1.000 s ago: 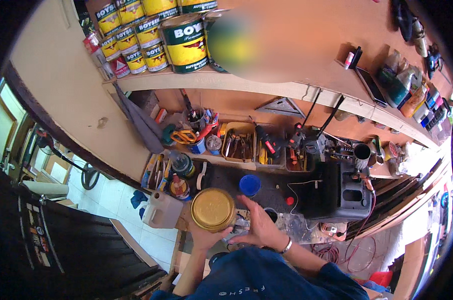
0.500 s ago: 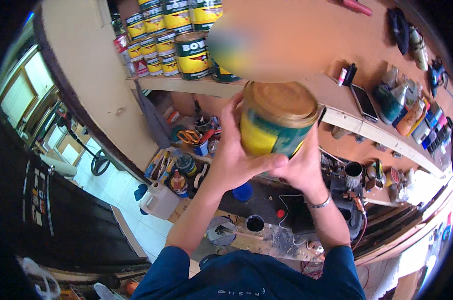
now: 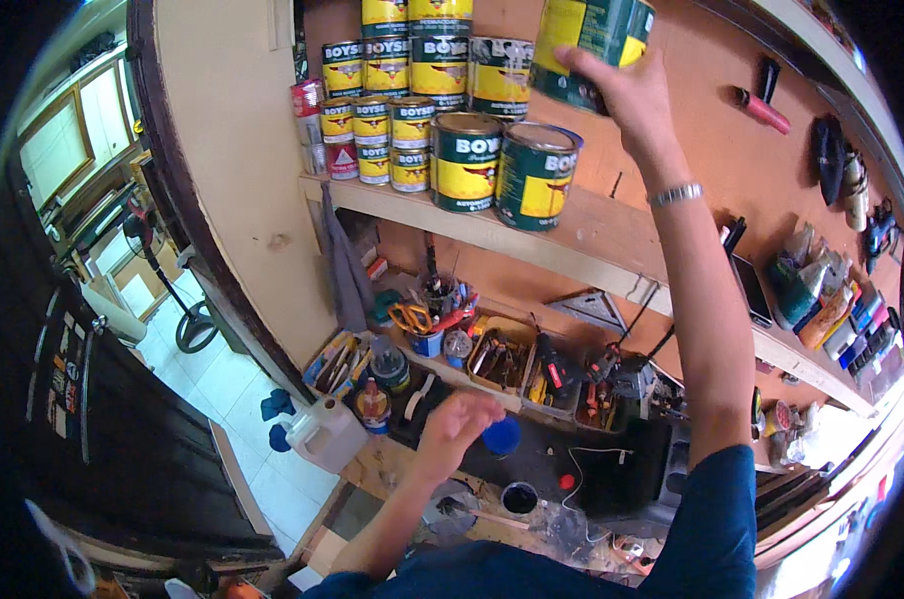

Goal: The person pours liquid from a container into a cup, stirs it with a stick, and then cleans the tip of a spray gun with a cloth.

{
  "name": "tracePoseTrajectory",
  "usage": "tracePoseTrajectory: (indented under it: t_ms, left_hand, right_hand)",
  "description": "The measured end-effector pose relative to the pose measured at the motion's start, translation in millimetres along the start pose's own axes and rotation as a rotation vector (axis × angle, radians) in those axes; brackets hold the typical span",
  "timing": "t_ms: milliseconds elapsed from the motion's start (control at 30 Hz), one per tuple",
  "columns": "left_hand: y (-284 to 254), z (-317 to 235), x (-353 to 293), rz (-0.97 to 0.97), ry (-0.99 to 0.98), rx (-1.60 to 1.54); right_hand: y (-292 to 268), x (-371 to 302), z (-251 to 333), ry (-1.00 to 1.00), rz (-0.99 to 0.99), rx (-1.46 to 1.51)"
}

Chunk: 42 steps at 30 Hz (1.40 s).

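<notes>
My right hand [image 3: 634, 92] is raised high and grips a green and yellow paint can [image 3: 594, 38], which is tilted and partly cut off by the upper edge of the view. Just left of and below it, two large paint cans, one with a brown rim [image 3: 466, 165] and one turned slightly [image 3: 535, 178], stand side by side at the shelf's front. Smaller paint cans [image 3: 372, 125] are stacked behind and to their left. Lower down, my left hand [image 3: 455, 431] hangs over the workbench, fingers loosely bent and holding nothing, close to a blue round lid [image 3: 501, 436].
The wooden shelf [image 3: 597, 225] runs across the wall, with a phone [image 3: 751, 290] and bottles [image 3: 811, 290] on its right part. Beneath are orange-handled scissors [image 3: 410, 317], a tool tray [image 3: 502, 354] and a white jug [image 3: 325, 434]. An opened dark-filled can [image 3: 519, 498] stands on the workbench.
Both hands held the can in front of me; now the right hand alone has lifted it up toward the top of the shelf area. My left hand has let go and dropped lower.
</notes>
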<state>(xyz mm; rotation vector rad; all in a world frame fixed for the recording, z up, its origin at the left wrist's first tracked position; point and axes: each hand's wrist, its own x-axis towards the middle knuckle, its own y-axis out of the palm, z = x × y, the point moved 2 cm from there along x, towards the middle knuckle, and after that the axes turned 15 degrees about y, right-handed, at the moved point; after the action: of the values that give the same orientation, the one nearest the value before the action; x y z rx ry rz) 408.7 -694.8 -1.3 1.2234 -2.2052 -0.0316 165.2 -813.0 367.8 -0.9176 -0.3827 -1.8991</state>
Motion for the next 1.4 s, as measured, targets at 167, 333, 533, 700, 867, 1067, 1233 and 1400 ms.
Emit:
tracePoseTrajectory:
  t_ms: [167,333,533,700,867,1067,1233,1400]
  left_hand:
    - [-72.5,25.6,-65.9,-0.163,-0.227,0.021]
    - [-149.8,55.7,-152.3,-0.478,-0.495,0.067]
    - [-201.1,60.2,-190.5,-0.524,-0.515,0.156]
    - [-215.5,58.4,-192.5,-0.56,-0.531,0.156]
    - [-228.1,72.8,-186.5,-0.498,-0.562,0.15]
    - [-231.9,108.9,-163.2,-0.339,-0.519,0.111]
    - [-211.4,125.3,-140.5,-0.14,-0.445,0.163]
    - [-202.4,111.4,-142.3,-0.076,-0.521,0.219]
  right_hand:
    - [35.3,72.1,-5.7,0.017,-0.152,-0.108]
    - [56.4,147.9,-40.7,0.007,-0.268,-0.289]
    - [80.3,183.6,-69.1,0.033,-0.439,-0.551]
    - [74.6,173.5,-71.5,-0.03,-0.465,-0.463]
    - [71.3,122.0,-44.5,0.001,-0.259,-0.283]
    - [113.7,31.4,-22.8,0.078,-0.1,-0.133]
    - [132.4,16.6,-54.5,0.179,-0.104,-0.147]
    - [148.8,10.8,-75.6,0.198,-0.192,-0.392]
